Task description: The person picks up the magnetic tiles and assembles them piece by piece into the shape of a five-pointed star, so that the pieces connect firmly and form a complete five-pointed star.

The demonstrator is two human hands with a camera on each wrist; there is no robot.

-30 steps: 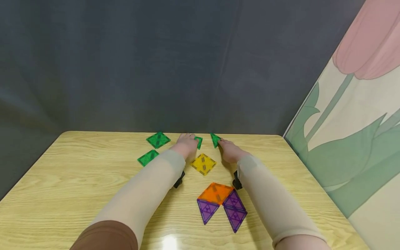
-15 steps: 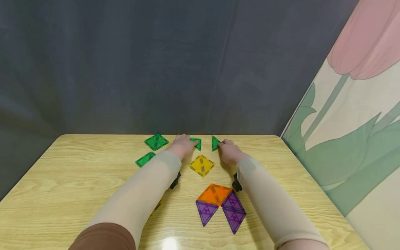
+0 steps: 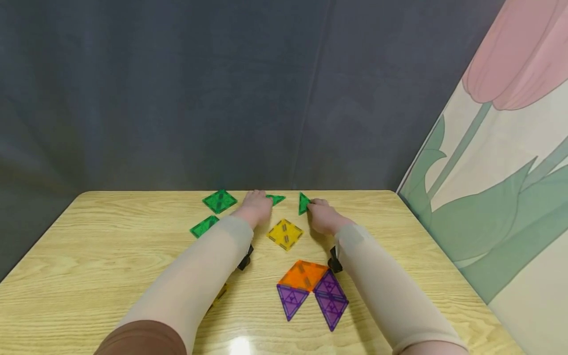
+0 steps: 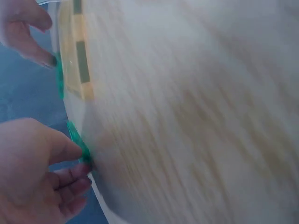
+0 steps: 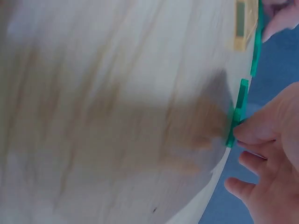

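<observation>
Near the far table edge, my left hand [image 3: 256, 206] pinches a green triangular magnetic tile [image 3: 277, 199] between thumb and fingers. Across a small gap to its right, my right hand [image 3: 325, 217] pinches another green triangular magnetic tile [image 3: 303, 203]. The left wrist view shows the left hand's green tile [image 4: 77, 139] seen almost edge-on, thumb on it. In the right wrist view the other green tile [image 5: 238, 112] is at the thumb tip, also nearly edge-on. A yellow square tile [image 3: 285, 234] lies flat between the hands, nearer me.
Two green tiles [image 3: 219, 201] lie left of the left hand, the nearer one partly behind the sleeve. Orange tiles [image 3: 303, 275] and purple tiles [image 3: 332, 301] form a joined shape nearer me. Another yellow tile [image 3: 220, 294] shows past the left sleeve. A dark curtain [image 3: 199, 98] hangs behind the table.
The left hand's green tile has turned, so a thin tip now points right. The left hand has shifted slightly left. The right hand's tile has turned a little, and the view has moved slightly.
</observation>
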